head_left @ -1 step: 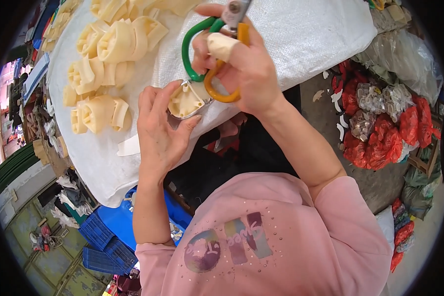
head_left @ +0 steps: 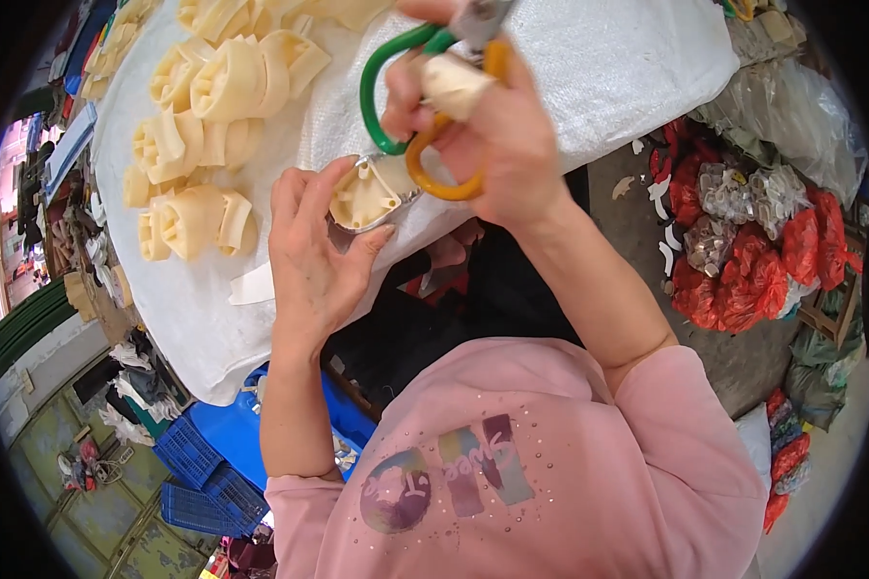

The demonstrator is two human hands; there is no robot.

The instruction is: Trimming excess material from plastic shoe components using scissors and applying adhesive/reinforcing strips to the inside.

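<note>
In my left hand point(head_left: 309, 256) is a small cream plastic part point(head_left: 367, 200) with ribs inside and a shiny silver rim. The fingers press its upper left side and the thumb its lower edge. Gripped in my right hand point(head_left: 512, 150), just right of that part, is a pair of scissors point(head_left: 365, 92) with one green and one orange handle loop. Their metal blades point up and are cut off by the frame's top edge. A cream wrapping point(head_left: 454, 87) covers a digit of my right hand. Similar curved cream parts point(head_left: 227, 82) lie in rows beyond my left hand.
White woven sheeting point(head_left: 608, 77) covers the work surface. A pale strip point(head_left: 251, 288) lies by my left wrist. Blue crates point(head_left: 188, 449) and a blue container point(head_left: 227, 434) stand below left. Red plastic bags point(head_left: 743, 275) sit on the floor at right, near white scraps point(head_left: 666, 256).
My right hand has shifted slightly right with the scissors, and it is blurred. My left hand and the cream part stay in place.
</note>
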